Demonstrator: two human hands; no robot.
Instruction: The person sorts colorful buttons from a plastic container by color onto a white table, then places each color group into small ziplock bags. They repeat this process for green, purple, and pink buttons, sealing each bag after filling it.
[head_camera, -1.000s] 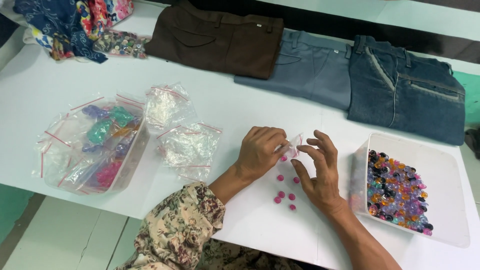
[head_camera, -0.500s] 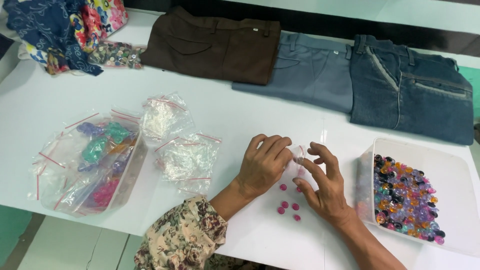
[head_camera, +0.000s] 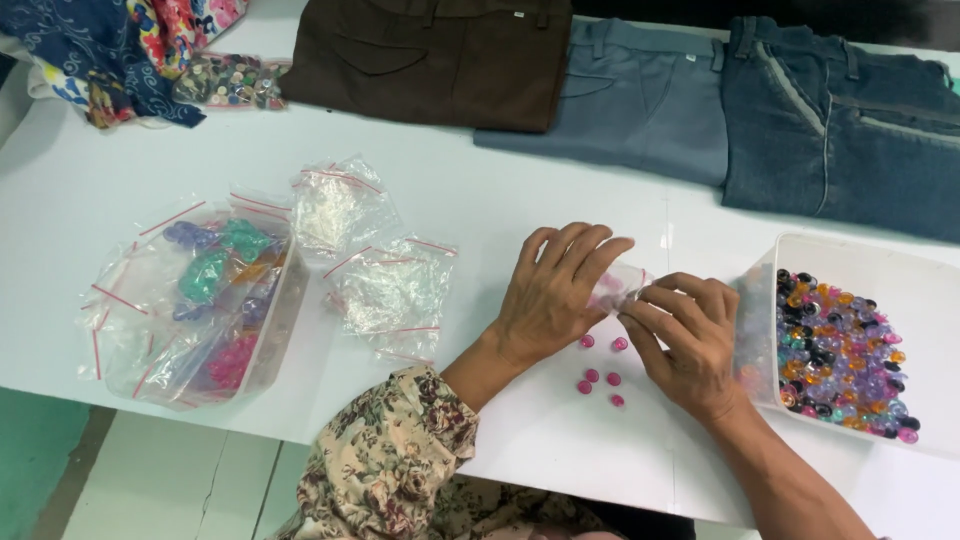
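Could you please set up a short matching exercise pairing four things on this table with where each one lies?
1. brown trousers
2. loose pink buttons
3. tub of mixed buttons
4. small clear bag

a. at the right edge of the table
b. between the left hand and right hand
c. folded at the far side
d. on the table under the hands

Pairs: 1-c, 2-d, 3-a, 4-b

The left arm wears a beige, floral-patterned fabric sleeve (head_camera: 400, 450) with dark red and green blooms; the right forearm is bare.
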